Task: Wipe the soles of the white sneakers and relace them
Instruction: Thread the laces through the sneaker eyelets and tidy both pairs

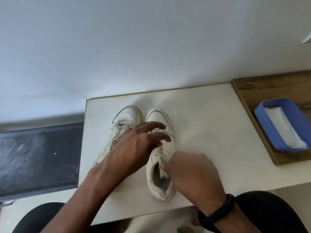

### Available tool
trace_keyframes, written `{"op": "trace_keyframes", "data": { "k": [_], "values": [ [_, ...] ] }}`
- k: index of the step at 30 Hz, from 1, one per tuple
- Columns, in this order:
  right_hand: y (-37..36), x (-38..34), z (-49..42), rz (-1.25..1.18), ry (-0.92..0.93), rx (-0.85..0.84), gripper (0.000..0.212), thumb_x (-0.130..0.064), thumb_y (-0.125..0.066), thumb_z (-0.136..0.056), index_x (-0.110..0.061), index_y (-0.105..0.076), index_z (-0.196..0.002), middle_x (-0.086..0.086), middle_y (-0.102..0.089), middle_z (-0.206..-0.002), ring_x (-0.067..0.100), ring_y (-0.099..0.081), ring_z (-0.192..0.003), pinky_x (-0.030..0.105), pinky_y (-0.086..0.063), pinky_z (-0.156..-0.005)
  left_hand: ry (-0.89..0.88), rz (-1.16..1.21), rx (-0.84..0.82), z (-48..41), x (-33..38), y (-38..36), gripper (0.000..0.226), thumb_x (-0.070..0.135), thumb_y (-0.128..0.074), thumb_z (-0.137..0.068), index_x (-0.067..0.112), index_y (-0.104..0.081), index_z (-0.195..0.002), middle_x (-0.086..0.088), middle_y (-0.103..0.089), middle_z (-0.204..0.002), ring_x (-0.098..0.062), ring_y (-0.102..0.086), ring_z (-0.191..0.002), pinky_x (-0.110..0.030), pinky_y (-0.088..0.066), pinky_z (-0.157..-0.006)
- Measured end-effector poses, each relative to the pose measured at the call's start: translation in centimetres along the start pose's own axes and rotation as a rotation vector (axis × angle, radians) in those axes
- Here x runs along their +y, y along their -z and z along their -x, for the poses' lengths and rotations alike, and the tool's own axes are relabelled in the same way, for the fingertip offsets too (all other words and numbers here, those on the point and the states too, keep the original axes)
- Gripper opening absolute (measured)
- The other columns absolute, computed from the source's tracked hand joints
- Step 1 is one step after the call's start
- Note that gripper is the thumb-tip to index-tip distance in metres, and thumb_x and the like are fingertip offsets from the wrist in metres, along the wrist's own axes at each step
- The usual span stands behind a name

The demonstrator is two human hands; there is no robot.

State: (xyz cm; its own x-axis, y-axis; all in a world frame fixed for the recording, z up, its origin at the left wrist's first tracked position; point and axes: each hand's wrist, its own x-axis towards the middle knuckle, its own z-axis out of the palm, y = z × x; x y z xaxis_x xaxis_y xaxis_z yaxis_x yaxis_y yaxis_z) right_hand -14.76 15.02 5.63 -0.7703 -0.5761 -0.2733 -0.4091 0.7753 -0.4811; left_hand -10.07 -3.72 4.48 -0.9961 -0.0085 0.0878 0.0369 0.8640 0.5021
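Note:
Two white sneakers stand side by side on the white table (210,115), toes pointing away from me. My left hand (134,145) reaches across the left sneaker (126,115), its fingers spread and relaxed over the laces of the right sneaker (159,118). At the right sneaker's opening, my right hand (193,174) pinches the end of its white lace (162,172). The left sneaker's laces lie loose and are partly hidden under my left arm.
A blue tray (262,118) with white wipes (284,130) sits on a wooden board (269,88) at the right. A dark surface (37,158) lies left of the table. The wall stands just behind. My knees show below the table's front edge.

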Motion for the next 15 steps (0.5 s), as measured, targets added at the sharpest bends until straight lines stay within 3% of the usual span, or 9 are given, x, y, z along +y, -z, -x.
{"op": "trace_keyframes", "data": {
  "k": [2, 7, 15],
  "values": [
    [0.2, -0.2, -0.1, -0.018, 0.002, 0.017, 0.035, -0.065, -0.06, -0.088, -0.035, -0.066, -0.103, -0.015, -0.073, -0.09, 0.004, -0.067, -0.079, 0.021, -0.057, -0.073, -0.036, -0.003, -0.011, 0.0, -0.3, -0.6, 0.022, 0.021, -0.078, -0.091, 0.033, -0.077, -0.11, 0.005, -0.069, -0.129, -0.023, -0.065, -0.117, -0.047, -0.059, -0.085],
    [-0.5, -1.0, -0.3, 0.005, 0.02, 0.045, 0.024, -0.053, -0.063, -0.091, -0.033, -0.064, -0.104, -0.012, -0.073, -0.093, 0.009, -0.068, -0.085, 0.022, -0.053, -0.072, -0.055, 0.031, 0.016, 0.3, -1.3, -0.9, 0.008, 0.021, -0.082, -0.088, 0.026, -0.079, -0.093, 0.006, -0.072, -0.108, -0.019, -0.067, -0.1, -0.04, -0.059, -0.078],
    [-1.3, -0.7, -0.6, -0.07, -0.009, 0.057, 0.009, -0.039, -0.068, -0.089, -0.031, -0.066, -0.092, -0.013, -0.07, -0.077, 0.007, -0.067, -0.073, 0.03, -0.059, -0.071, -0.018, 0.099, 0.051, 0.9, -1.3, -1.3, 0.005, 0.012, -0.08, -0.089, 0.016, -0.078, -0.092, 0.005, -0.071, -0.106, -0.016, -0.072, -0.087, -0.04, -0.061, -0.07]
  ]
}}
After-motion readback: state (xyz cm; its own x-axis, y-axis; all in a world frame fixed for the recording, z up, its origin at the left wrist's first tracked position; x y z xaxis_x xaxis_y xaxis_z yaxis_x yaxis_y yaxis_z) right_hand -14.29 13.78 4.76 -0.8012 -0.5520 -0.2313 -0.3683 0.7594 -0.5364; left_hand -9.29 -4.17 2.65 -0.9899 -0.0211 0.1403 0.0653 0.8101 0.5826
